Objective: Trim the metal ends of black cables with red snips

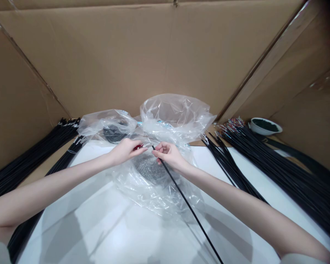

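My right hand [166,154] pinches a long black cable [185,200] close to its upper end, where thin wire tips stick out. The cable slants down to the bottom edge. Just left of that end, my left hand [128,151] is closed around a small red tool [138,146]; its details are too small to tell. Under both hands lies an opened clear plastic bag [159,205] with many small silvery pieces [150,167] in it.
Black cable bundles lie at the left [35,154] and right [266,165]. A white bowl [264,131] with dark green contents stands at the back right. Behind the white tabletop [107,227] are another plastic bag [110,124] with black parts and cardboard walls [165,51].
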A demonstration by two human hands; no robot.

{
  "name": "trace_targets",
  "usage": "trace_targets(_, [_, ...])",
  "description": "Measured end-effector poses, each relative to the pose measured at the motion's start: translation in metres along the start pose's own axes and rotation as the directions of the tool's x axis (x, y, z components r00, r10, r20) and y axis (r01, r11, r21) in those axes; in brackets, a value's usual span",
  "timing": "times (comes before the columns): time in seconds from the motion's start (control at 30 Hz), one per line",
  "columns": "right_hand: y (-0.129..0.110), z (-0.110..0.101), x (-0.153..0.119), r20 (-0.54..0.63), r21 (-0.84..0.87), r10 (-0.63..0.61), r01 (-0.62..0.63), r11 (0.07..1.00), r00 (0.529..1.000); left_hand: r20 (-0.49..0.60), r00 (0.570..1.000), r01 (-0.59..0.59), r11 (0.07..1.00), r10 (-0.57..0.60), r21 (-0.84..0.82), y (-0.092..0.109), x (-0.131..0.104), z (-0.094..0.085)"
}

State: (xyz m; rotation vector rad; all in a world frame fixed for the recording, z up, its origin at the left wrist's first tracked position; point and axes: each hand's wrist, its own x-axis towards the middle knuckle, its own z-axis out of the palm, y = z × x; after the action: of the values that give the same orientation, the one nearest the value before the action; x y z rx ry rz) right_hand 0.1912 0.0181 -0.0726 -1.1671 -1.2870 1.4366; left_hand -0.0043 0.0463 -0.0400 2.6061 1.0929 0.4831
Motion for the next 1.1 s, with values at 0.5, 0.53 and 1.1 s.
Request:
trace_targets(0.5, [-0.005, -0.001, -0.005, -0.053, -0.228, -0.175, 0.158, 0.961, 0.983, 0.039, 0.995, 0.098, 0.978, -0.092, -0.186, 0.011, 0.004, -0.003])
trace_targets(0.53, [-0.007, -0.002, -0.007, -0.047, -0.183, -0.147, 0.136, 0.974, 0.988, 0.049, 0.992, 0.125, 0.964, -0.117, -0.236, 0.011, 0.003, -0.006])
trace_targets(1.1, [-0.043, -0.013, -0.023, 0.215, 0.26, -0.03, -0.028, 0.965, 0.976, 0.177, 0.961, 0.273, 0.836, -0.213, -0.477, 0.01, -0.026, -0.035])
